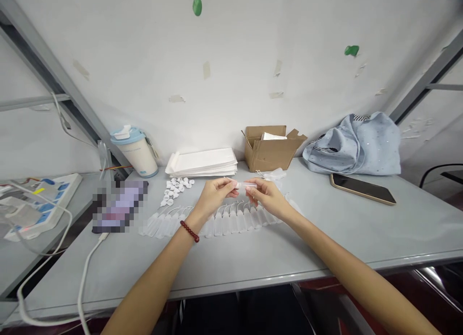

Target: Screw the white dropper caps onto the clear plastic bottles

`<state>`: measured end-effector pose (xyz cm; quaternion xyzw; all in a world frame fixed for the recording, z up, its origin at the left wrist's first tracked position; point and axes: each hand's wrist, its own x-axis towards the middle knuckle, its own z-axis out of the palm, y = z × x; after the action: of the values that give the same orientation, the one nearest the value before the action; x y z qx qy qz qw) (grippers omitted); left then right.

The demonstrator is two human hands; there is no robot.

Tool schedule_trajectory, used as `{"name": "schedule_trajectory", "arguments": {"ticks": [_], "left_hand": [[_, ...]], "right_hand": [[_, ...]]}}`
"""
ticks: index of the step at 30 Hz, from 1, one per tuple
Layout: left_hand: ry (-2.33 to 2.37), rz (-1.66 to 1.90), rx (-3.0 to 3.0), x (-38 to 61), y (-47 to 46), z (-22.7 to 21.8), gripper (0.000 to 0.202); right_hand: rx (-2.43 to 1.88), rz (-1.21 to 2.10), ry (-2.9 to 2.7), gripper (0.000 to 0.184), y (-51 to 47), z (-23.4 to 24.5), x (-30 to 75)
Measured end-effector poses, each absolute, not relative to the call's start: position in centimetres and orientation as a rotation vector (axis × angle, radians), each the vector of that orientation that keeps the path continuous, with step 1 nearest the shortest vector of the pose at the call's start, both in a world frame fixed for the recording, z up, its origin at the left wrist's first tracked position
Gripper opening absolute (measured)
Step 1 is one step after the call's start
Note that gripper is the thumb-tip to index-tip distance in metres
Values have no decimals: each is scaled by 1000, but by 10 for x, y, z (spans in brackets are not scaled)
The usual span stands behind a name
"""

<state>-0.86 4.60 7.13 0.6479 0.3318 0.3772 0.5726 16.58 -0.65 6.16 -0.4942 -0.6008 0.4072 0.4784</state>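
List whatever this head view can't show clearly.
Head view:
- Dark rectangular object on the table: blurred by pixelation.
- Brown cardboard box: flaps and walls hide most contents.
- Translucent plastic tube: fingers cover its ends.
- White-and-blue power strip: cut off by the left edge.

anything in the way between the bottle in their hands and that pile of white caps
No object does. Only the left hand gripping the plastic bottle is on that side, before the white caps; the row of bottles lies nearer the person, off that line.
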Motion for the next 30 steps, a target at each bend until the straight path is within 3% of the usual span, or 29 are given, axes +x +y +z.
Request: {"name": "schedule_trajectory", "arguments": {"ticks": [22,26,30], "left_hand": [[746,665,1803,-12,40,77,39],[759,799,2017,-7,37,69,35],[780,940,2146,-2,37,59,24]], "right_hand": [[-1234,815,-1605,27,-8,62,172],[-1232,915,-1528,26,-3,58,176],[-1169,1159,-1350,36,0,56,176]]}}
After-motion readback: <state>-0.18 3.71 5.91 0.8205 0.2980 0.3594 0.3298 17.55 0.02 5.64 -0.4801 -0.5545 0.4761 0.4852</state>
